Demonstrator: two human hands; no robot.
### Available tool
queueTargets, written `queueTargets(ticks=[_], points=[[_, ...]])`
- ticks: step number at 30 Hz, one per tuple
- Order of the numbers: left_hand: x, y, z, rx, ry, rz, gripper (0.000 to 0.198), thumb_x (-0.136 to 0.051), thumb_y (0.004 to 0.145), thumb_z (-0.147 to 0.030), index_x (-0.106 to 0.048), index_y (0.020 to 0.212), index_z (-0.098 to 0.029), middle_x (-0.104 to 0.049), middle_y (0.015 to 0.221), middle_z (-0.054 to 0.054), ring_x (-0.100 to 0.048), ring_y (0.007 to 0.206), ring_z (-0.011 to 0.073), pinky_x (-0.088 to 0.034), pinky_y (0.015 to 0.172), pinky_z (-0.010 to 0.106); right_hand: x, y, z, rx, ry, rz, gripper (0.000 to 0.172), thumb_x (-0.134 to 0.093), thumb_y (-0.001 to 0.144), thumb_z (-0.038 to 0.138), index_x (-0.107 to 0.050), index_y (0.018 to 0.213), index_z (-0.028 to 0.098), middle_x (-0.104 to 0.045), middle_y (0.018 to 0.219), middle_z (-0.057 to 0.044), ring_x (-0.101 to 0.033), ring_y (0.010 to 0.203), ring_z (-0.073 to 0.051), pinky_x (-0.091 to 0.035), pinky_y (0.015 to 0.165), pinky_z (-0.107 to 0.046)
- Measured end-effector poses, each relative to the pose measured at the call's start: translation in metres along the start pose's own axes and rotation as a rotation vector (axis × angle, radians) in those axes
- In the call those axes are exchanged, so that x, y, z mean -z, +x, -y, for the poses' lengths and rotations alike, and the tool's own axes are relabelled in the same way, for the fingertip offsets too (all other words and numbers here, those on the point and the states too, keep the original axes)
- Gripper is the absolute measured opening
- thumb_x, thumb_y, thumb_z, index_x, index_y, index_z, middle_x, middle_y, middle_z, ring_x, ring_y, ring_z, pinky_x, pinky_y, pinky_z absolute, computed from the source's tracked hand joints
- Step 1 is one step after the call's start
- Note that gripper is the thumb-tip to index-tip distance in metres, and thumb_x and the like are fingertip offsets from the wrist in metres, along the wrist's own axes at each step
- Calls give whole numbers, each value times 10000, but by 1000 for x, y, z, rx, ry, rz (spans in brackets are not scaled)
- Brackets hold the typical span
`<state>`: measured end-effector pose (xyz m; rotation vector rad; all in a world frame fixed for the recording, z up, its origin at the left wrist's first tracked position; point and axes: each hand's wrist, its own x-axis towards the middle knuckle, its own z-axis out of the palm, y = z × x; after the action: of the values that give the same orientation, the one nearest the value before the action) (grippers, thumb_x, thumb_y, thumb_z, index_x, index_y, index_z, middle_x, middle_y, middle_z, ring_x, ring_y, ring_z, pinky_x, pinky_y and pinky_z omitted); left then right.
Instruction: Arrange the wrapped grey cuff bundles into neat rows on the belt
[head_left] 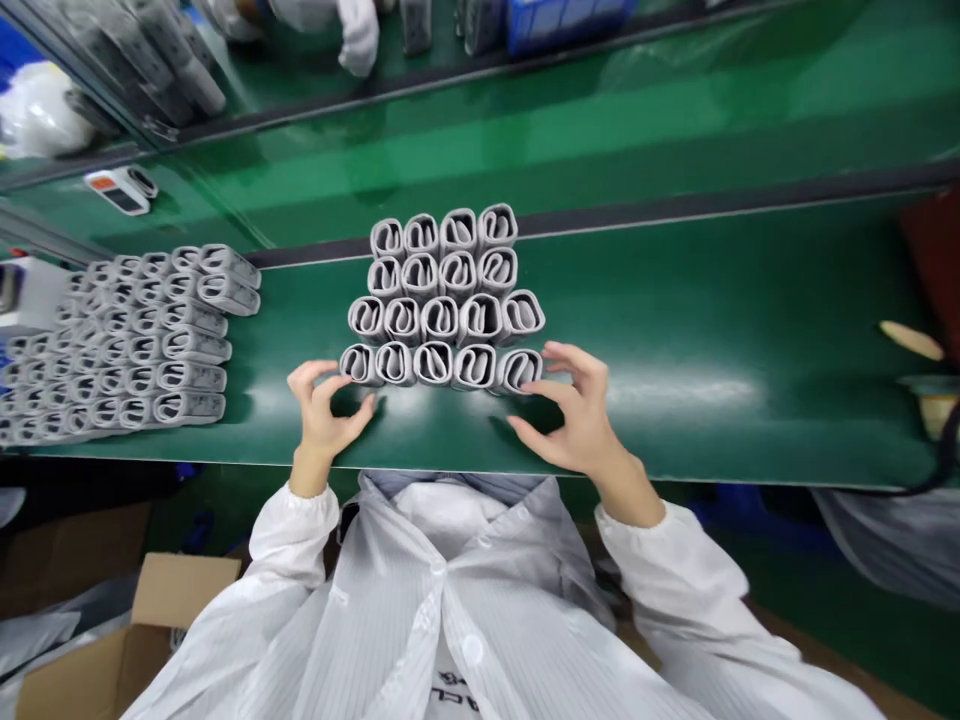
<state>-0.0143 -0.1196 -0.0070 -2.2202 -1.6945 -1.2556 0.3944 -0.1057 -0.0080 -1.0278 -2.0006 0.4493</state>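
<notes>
Several rolled grey fabric cuffs (439, 320) stand on end in rows on the green table (712, 330), their coiled ends facing up. At the near row's left end, my left hand (328, 412) has its fingertips against or very near the end cuff (358, 364), thumb held apart. My right hand (574, 412) is at the opposite end of that row. Its fingers are spread, with one fingertip at the edge of the last cuff (519, 371). Neither hand is closed around a cuff.
A larger block of rolled cuffs (142, 350) fills the table's left side. Behind, a shelf (450, 75) carries grey items and a blue bin (566, 22). A white device (124, 190) is at the upper left. An open cardboard box (112, 640) lies below the table.
</notes>
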Motion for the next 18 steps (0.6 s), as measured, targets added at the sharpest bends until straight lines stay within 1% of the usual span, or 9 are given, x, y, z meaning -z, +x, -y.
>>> queueTargets(ticks=[3, 5, 6, 8, 10, 12, 14, 16, 18], points=[[-3, -17, -35, 39, -120, -180, 196, -735, 1026, -408, -601, 1058, -268, -597, 939, 22, -634, 886, 247, -563, 867, 460, 16, 53, -7, 207, -53, -6, 421, -806, 1018, 341, -642, 1405, 375, -618, 1592, -137, -672, 1422, -463, -626, 1102, -757], [-12, -30, -65, 130, -288, -47, 129, -675, 1088, -390, -634, 1087, -268, -631, 947, 31, -656, 883, 241, -578, 830, 434, 15, 104, -25, 206, -83, 32, 359, -795, 1049, 385, -674, 1387, 375, -678, 1572, -123, -646, 1476, -475, -527, 1233, -806], [-17, -36, -80, 208, -327, 32, 142, -674, 1102, -403, -661, 1145, -269, -677, 1031, 58, -686, 945, 251, -601, 861, 444, 10, 131, -36, 158, -86, 73, 387, -820, 1049, 450, -690, 1405, 368, -684, 1595, -128, -610, 1525, -486, -471, 1298, -811], [-28, -44, -105, 369, -369, 176, 395, -700, 1100, -487, -646, 1425, -269, -693, 1378, 157, -717, 1253, 320, -641, 1033, 513, -7, 179, -61, 59, -81, 114, 591, -860, 1027, 617, -692, 1493, 295, -665, 1664, -175, -528, 1611, -505, -397, 1370, -794], [-35, -47, -119, 490, -412, 280, 728, -711, 1101, -561, -462, 1722, -274, -513, 1715, 224, -577, 1595, 389, -555, 1291, 603, -27, 211, -83, -44, -36, 190, 713, -853, 998, 742, -722, 1469, 224, -710, 1609, -220, -555, 1572, -504, -413, 1358, -787], [-36, -48, -122, 567, -483, 349, 936, -689, 1120, -601, -218, 1877, -316, -241, 1928, 216, -331, 1814, 413, -390, 1460, 640, -39, 222, -97, -139, 43, 275, 706, -834, 963, 830, -782, 1319, 222, -800, 1414, -211, -704, 1359, -474, -548, 1236, -758], [-32, -48, -118, 613, -566, 387, 1022, -661, 1138, -626, -45, 1916, -382, -16, 2018, 146, -104, 1901, 400, -251, 1535, 630, -42, 213, -105, -216, 106, 327, 646, -824, 931, 880, -801, 1130, 265, -840, 1187, -156, -782, 1107, -427, -641, 1091, -710], [-28, -48, -112, 658, -632, 393, 1076, -647, 1139, -660, 63, 1913, -427, 101, 2039, 75, 39, 1915, 375, -138, 1565, 603, -39, 189, -107, -292, 193, 366, 607, -769, 961, 897, -770, 980, 290, -819, 978, -102, -783, 922, -367, -689, 975, -635], [-28, -46, -106, 714, -687, 384, 1108, -626, 1137, -697, 128, 1904, -430, 125, 2042, 45, 75, 1912, 358, -53, 1569, 584, -38, 159, -104, -366, 371, 339, 600, -787, 948, 888, -758, 1052, 298, -825, 1015, -87, -806, 946, -354, -722, 933, -588]])
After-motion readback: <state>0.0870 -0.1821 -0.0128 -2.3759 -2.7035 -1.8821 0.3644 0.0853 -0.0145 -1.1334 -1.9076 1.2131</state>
